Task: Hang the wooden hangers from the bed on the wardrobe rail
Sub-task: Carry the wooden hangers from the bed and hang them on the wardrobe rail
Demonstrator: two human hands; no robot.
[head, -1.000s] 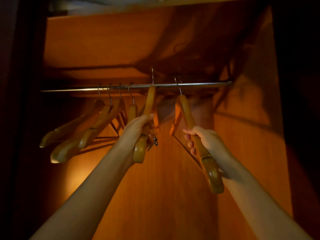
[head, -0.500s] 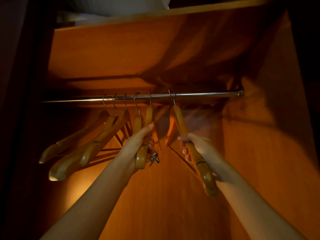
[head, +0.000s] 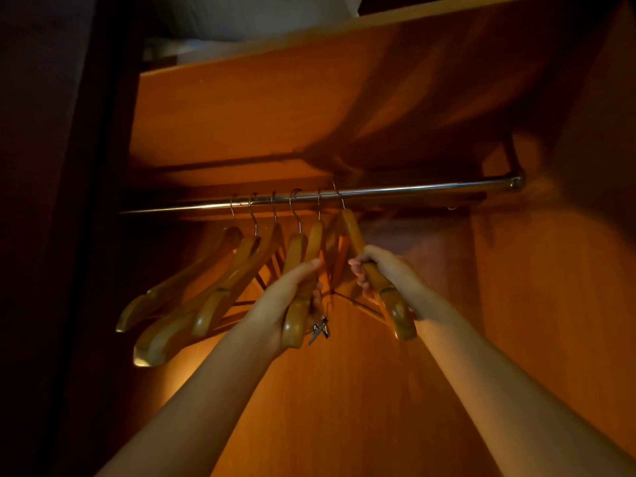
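A chrome wardrobe rail [head: 413,189] runs across the cupboard. Several wooden hangers [head: 220,270] hang on its left half by metal hooks. My left hand [head: 282,301] grips the arm of a hanger [head: 315,242] whose hook sits over the rail. A metal clip [head: 320,330] dangles below that hand. My right hand [head: 385,273] grips the arm of the rightmost hanger [head: 395,308]; its hook [head: 339,194] is on the rail too.
A wooden shelf [head: 275,98] lies above the rail, with white bedding [head: 247,15] on top. The wardrobe's right wall [head: 568,270] stands near the rail's end bracket [head: 516,182]. The rail's right half carries no hangers. The left side is dark.
Both held hangers came down so their hooks rest on the rail and slid left toward the group. The view tilted upward.
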